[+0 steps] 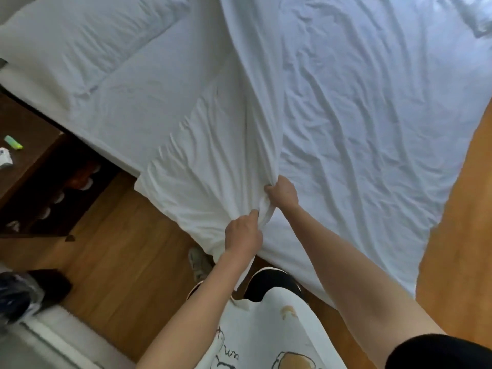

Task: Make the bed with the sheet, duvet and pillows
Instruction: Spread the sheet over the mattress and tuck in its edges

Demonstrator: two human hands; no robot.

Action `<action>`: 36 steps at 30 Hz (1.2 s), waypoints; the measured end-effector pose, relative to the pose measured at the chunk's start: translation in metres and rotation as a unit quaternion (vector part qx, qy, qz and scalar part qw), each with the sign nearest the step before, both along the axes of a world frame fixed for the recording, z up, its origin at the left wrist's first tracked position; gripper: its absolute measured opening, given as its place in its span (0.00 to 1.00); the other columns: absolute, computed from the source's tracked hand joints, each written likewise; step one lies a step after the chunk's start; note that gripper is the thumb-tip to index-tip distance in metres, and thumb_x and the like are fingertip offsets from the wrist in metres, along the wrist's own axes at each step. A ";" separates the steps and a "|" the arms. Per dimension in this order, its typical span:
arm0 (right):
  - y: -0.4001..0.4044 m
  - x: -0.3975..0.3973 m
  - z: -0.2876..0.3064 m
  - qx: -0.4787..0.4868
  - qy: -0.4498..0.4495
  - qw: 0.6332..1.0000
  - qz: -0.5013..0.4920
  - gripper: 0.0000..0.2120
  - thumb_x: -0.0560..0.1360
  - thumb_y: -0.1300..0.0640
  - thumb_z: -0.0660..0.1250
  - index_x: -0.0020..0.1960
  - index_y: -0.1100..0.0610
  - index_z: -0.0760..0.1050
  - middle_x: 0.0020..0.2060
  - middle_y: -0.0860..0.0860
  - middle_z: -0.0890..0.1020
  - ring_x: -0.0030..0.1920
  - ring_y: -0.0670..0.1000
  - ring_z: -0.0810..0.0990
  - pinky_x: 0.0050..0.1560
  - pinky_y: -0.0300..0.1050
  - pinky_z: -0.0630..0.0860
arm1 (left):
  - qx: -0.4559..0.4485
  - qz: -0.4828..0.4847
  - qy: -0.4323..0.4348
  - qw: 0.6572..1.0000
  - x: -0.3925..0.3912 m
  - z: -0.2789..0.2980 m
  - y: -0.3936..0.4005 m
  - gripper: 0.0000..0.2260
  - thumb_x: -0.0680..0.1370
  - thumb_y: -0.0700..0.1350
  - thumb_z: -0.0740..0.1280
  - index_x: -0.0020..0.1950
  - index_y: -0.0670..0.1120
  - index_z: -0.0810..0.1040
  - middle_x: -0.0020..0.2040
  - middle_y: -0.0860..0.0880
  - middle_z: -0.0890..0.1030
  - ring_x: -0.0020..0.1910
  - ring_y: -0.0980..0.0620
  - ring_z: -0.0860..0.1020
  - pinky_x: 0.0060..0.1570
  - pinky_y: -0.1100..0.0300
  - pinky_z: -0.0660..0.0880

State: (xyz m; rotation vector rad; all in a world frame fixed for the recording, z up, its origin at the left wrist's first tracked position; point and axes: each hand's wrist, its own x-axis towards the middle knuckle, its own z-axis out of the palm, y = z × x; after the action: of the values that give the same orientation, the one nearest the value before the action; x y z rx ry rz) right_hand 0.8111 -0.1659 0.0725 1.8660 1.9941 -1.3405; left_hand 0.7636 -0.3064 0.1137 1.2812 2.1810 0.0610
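Both the left hand [243,234] and right hand [282,192] clench the bunched duvet [221,161] corner; an uneven tug could skew it across the sheet [149,83].

I note soft, cool daylight, brightest on the duvet [359,102] at upper right. Shadows are faint. Wide-angle bending curves the edges; the whole frame is slightly blurred.

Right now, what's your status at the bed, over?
Left hand and right hand both grip bunched white sheet at bed corner. Pillow lies at head end. Shoe on floor near feet, under the sheet edge.
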 end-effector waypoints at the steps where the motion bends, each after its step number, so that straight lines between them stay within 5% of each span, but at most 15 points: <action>1: 0.004 0.020 -0.003 -0.004 0.006 1.000 0.005 0.11 0.73 0.59 0.61 0.55 0.61 0.73 0.43 0.53 0.76 0.43 0.55 0.75 0.38 0.44 0.69 | 0.000 0.008 0.006 1.000 0.021 0.000 0.005 0.09 0.77 0.40 0.60 0.57 0.45 0.72 0.47 0.43 0.80 0.44 0.42 0.78 0.37 0.56 0.68; 5: 0.022 0.097 -0.009 -0.003 0.020 0.999 0.034 0.12 0.74 0.59 0.61 0.56 0.60 0.73 0.44 0.52 0.76 0.44 0.55 0.75 0.41 0.44 0.68 | 0.001 0.048 0.020 0.999 0.105 -0.002 0.017 0.06 0.75 0.37 0.61 0.43 0.46 0.65 0.41 0.43 0.78 0.40 0.41 0.77 0.35 0.56 0.65; 13: 0.026 0.223 -0.004 0.006 0.026 0.998 0.060 0.14 0.73 0.56 0.61 0.56 0.61 0.72 0.48 0.54 0.79 0.49 0.57 0.78 0.48 0.51 0.77 | 0.023 0.062 0.047 0.997 0.234 0.004 0.017 0.06 0.76 0.38 0.60 0.51 0.43 0.73 0.44 0.44 0.80 0.38 0.45 0.75 0.36 0.57 0.64; 18: 0.006 0.293 -0.001 0.013 0.045 0.998 0.049 0.13 0.74 0.57 0.61 0.56 0.60 0.73 0.45 0.51 0.78 0.46 0.55 0.78 0.41 0.45 0.71 | 0.028 0.053 0.058 0.997 0.301 0.004 -0.002 0.08 0.77 0.38 0.60 0.54 0.43 0.73 0.45 0.44 0.80 0.41 0.44 0.77 0.36 0.57 0.64; 24: -0.030 0.384 -0.003 0.032 0.036 0.996 0.075 0.14 0.74 0.58 0.60 0.58 0.61 0.72 0.49 0.54 0.79 0.47 0.56 0.77 0.43 0.46 0.71 | 0.040 0.069 0.050 0.996 0.390 0.000 -0.042 0.02 0.77 0.38 0.60 0.47 0.44 0.70 0.42 0.45 0.78 0.37 0.46 0.71 0.35 0.57 0.62; 36: -0.019 0.560 0.029 0.042 0.052 0.994 0.083 0.15 0.74 0.59 0.61 0.59 0.61 0.72 0.49 0.55 0.79 0.48 0.57 0.79 0.46 0.49 0.76 | 0.109 0.131 0.025 0.985 0.577 0.011 -0.036 0.07 0.75 0.35 0.60 0.40 0.44 0.65 0.29 0.52 0.62 0.32 0.48 0.68 0.32 0.58 0.61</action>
State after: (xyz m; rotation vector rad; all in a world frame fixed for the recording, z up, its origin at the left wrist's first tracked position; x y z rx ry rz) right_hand 1.3707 -0.1851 0.1016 1.6506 2.2340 -1.3524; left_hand 1.3409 -0.3419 0.1243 1.1094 2.4283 0.3862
